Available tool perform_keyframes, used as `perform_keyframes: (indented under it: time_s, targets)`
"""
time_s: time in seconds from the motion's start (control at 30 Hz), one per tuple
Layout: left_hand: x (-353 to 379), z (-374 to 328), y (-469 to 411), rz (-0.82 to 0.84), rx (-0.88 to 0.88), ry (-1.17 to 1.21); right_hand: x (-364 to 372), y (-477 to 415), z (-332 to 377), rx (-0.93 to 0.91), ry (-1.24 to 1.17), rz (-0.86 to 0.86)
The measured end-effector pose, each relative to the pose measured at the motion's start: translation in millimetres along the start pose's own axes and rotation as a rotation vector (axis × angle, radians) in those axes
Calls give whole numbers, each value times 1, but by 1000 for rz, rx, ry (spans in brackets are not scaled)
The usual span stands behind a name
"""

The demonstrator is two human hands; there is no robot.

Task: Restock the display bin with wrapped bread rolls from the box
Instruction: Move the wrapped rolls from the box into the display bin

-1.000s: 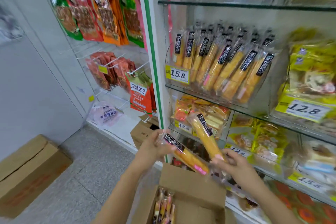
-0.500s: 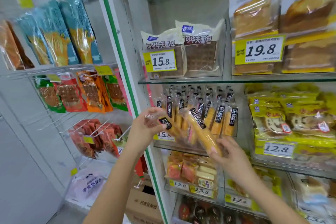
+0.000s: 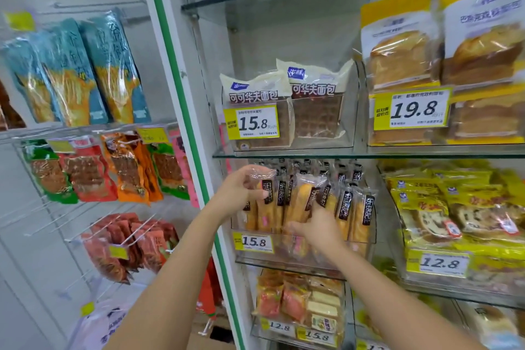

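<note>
Shelves (image 3: 312, 153) ahead: my left hand (image 3: 241, 190) grips one roll (image 3: 267, 193), my right hand (image 3: 315, 231) a second roll (image 3: 301, 202); I'd slide both upright into the bin (image 3: 255, 258).

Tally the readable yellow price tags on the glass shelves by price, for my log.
15.8 tags: 3
19.8 tag: 1
12.8 tags: 2
Total: 6
Tags cut off at the frame's top and bottom edges are unreadable and not counted.

Right hand (image 3: 315, 231): smeared by motion; grip unclear, fingertips lost among wrappers.
Wrapped bread rolls (image 3: 345, 207): lower ends hidden behind that hand and the 15.8 price tag (image 3: 253, 241).
Loaf bags (image 3: 483, 48), far right: cut by the edge.
Tag small print: unreadable.
</note>
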State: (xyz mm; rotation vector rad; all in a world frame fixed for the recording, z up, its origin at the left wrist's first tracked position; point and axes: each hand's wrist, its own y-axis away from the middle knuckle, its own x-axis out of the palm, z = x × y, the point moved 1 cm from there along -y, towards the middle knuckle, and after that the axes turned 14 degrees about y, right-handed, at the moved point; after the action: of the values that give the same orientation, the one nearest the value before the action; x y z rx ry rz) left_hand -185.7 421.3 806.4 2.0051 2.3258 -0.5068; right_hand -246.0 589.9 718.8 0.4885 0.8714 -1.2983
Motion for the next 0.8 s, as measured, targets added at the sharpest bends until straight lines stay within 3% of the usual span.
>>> perform_keyframes:
  time_s: [0.1,0.4,0.63,0.8]
  targets:
    - [-2,7,-18,66,-64,-48,16,-8,-1,64,9,60]
    - [4,41,-66,29,-269,8,28,-35,2,148,127,252]
    - [15,65,-74,26,-372,283,37,-31,-4,140,18,57]
    - [20,84,-69,-11,-367,276,38,-29,-6,103,120,-18]
